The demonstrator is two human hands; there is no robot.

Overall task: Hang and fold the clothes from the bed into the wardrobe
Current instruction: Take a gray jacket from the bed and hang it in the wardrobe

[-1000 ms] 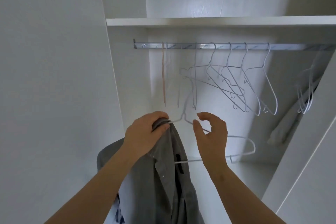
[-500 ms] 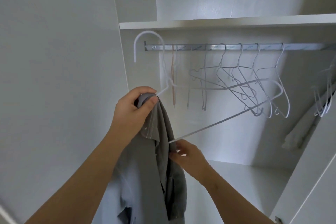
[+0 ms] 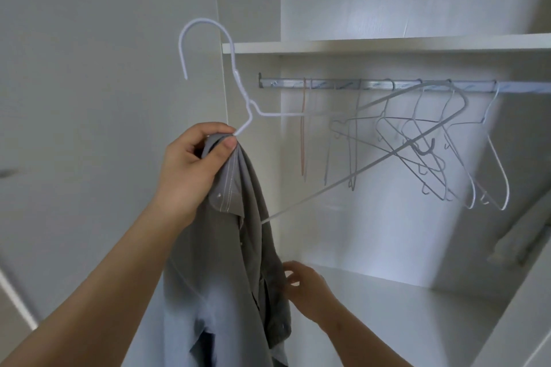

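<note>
A grey button shirt [image 3: 232, 262] hangs from my left hand [image 3: 193, 164], which grips its collar together with one shoulder end of a white wire hanger [image 3: 247, 104]. The hanger's hook points up at the left of the wardrobe opening, and its far arm reaches out to the right in front of the rail. Lower down, my right hand [image 3: 304, 283] touches the shirt's front edge with curled fingers; whether it pinches the cloth is unclear.
A metal rail [image 3: 372, 85] under a white shelf [image 3: 387, 43] carries several empty wire hangers [image 3: 432, 152] and one pink hanger [image 3: 303, 128]. A pale garment [image 3: 524, 235] hangs at far right. The wardrobe floor [image 3: 402, 307] lies below; a white panel stands at left.
My left hand has lifted the shirt and hanger higher. My right hand has slid from the hanger's lower bar down along the shirt's front edge.
</note>
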